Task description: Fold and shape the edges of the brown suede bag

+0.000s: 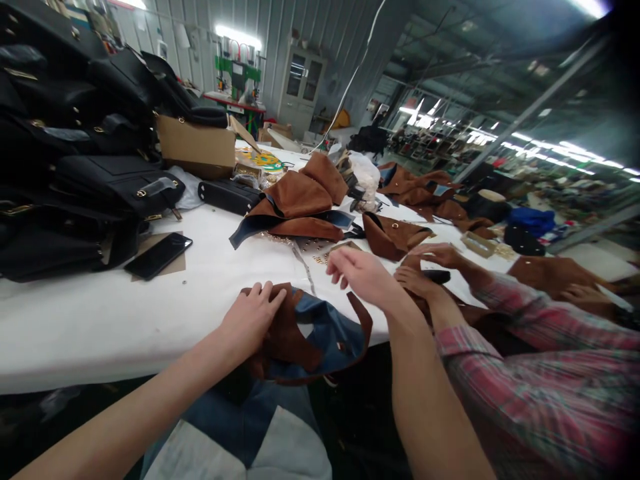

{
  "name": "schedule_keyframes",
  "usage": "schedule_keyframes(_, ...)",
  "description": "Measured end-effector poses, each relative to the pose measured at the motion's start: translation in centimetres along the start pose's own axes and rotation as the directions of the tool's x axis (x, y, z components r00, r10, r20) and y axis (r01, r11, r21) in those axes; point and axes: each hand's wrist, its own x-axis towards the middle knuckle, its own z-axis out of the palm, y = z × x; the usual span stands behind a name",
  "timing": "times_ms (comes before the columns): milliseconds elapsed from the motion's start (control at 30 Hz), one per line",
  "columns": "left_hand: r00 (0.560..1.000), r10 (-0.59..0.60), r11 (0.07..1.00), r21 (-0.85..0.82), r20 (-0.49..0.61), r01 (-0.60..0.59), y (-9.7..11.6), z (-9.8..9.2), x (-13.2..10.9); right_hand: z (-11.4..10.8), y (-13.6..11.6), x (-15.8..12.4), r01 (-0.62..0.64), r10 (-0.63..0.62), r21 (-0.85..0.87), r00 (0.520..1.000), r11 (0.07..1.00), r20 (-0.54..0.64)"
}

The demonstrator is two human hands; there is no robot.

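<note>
A brown suede bag piece with blue lining (327, 327) lies at the table's front edge, partly hanging over it. My left hand (253, 317) grips its left side, fingers bent over the brown suede and thumb hidden. Raised above the table to the right of that, my right hand (363, 273) has its fingers curled together in a pinch. Anything between those fingertips is too small to make out. Just beyond my right hand lie small gold-coloured studs (320, 259), scattered on the white tabletop (220, 250).
Black bags (100, 180) are piled at the left, with a phone (159, 256) in front. More brown suede pieces (300, 193) lie ahead. At my right, a co-worker's hands (425, 283) in plaid sleeves (530, 387) handle brown material. A cardboard box (197, 148) stands behind.
</note>
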Motion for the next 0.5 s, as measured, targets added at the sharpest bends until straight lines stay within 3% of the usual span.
schedule_keyframes(67,1.000,0.027,1.000,0.005,0.007,-0.027,-0.2,-0.2,0.2,2.2,-3.4,-3.2,0.082,-0.059,-0.113,0.978,0.990,0.199)
schedule_keyframes(167,0.999,0.038,0.999,-0.023,-0.006,-0.039,-0.6,-0.4,0.2,5.7,-5.4,-5.7,0.072,0.052,-0.420,0.960,0.904,0.275)
schedule_keyframes(300,0.998,0.023,0.995,-0.099,-0.050,-0.028,-1.7,-0.4,0.0,8.4,-3.9,-5.7,0.067,0.113,-0.511,0.943,0.857,0.314)
schedule_keyframes(400,0.992,-0.048,0.986,-0.165,-0.118,0.028,-3.1,-0.6,0.1,8.6,-2.4,-5.3,0.078,0.078,-0.488,0.953,0.869,0.292)
schedule_keyframes(500,0.981,-0.118,0.936,-0.348,-0.157,0.057,-4.6,-0.8,0.4,8.4,-1.8,-5.7,0.131,0.033,-0.484,0.948,0.865,0.316)
